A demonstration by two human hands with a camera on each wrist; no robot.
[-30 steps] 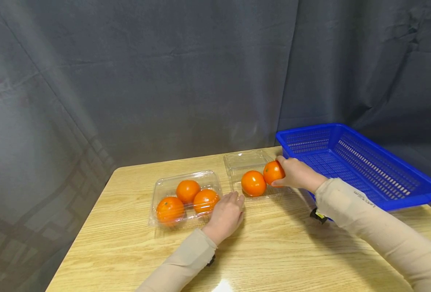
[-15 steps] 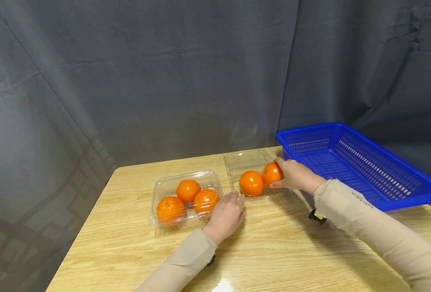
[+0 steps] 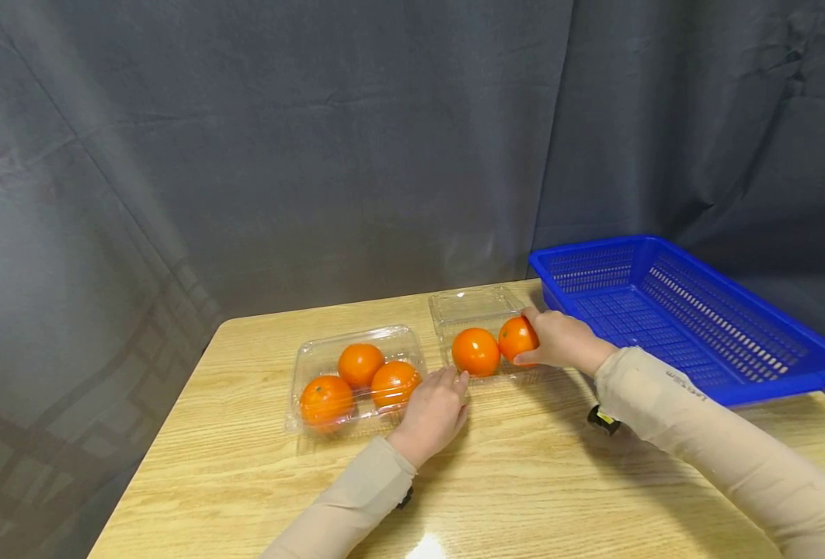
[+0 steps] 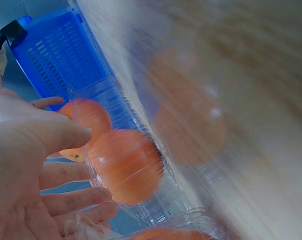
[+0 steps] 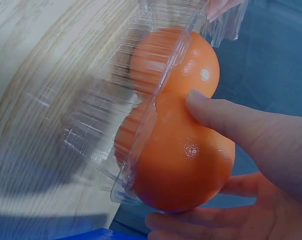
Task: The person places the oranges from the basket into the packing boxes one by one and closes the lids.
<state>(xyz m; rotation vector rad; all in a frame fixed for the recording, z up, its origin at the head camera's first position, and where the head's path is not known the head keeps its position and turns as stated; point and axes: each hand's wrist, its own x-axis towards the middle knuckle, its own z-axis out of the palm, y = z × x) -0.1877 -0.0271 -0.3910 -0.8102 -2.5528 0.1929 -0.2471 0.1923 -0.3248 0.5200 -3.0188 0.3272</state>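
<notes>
My right hand [image 3: 566,340] grips an orange [image 3: 516,338] in the right-hand clear plastic clamshell box [image 3: 470,304], whose lid lies back. In the right wrist view, the thumb lies on top of this orange [image 5: 178,155] and the fingers are round its far side. It touches a second orange [image 3: 475,352] on its left in the same box. My left hand [image 3: 432,411] rests between this box and another clear clamshell [image 3: 309,359] holding three oranges. Its fingers look extended in the left wrist view, near the right-hand box's front wall, holding nothing.
A large blue slotted plastic basket [image 3: 664,310] stands at the right of the wooden table [image 3: 510,481], close beside the right-hand box. Behind the table hangs a dark grey curtain [image 3: 356,155]. The table's left edge slopes down on the left.
The right hand has shifted slightly left with its orange, and the neighbouring orange has slid left in the box. The left hand and the left-hand box have stayed in place.
</notes>
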